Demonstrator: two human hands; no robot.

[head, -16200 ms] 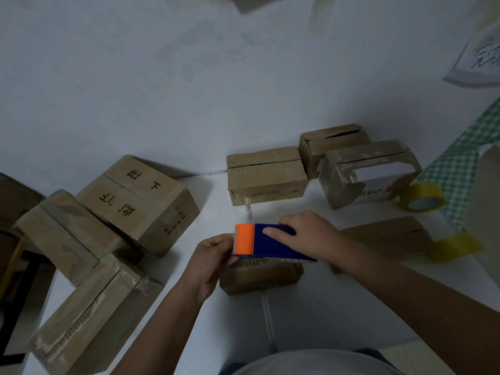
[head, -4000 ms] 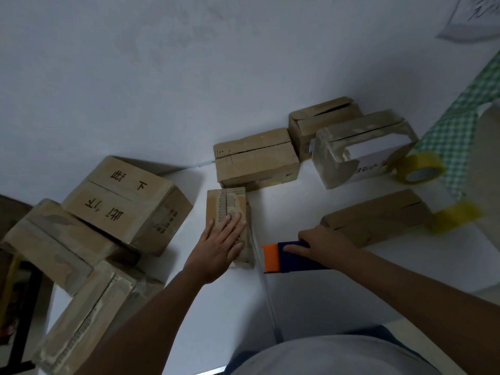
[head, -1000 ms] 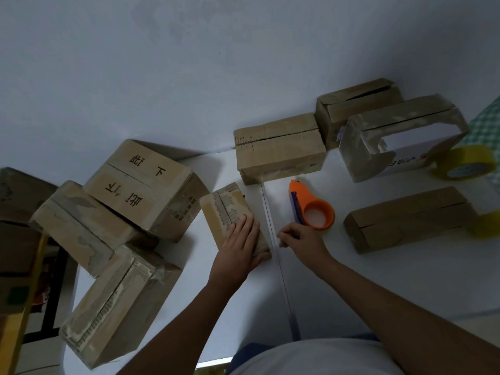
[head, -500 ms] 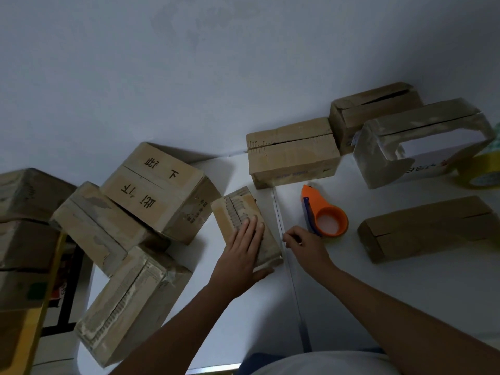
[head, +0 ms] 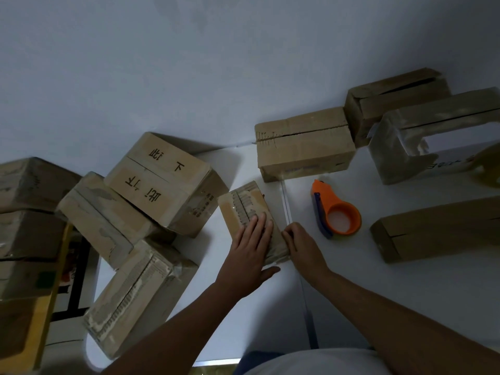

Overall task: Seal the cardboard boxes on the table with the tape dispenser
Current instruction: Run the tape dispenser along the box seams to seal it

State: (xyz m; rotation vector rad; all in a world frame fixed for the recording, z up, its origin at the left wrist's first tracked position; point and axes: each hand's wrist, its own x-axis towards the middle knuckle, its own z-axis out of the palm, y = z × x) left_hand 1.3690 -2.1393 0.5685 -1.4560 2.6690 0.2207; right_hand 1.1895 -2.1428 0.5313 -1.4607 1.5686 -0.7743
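Right hand (head: 301,246) now against small box (head: 244,209), dispenser (head: 336,212) beside.

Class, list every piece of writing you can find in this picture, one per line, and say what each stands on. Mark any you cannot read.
"此面向下", seen upside down, large black characters: top of the big cardboard box.
Small print on that box's side face: too blurred to read.
Dark print on the white-panelled box, right: partly cut off, unreadable.
Faint bluish print on the front of the middle box: unreadable.
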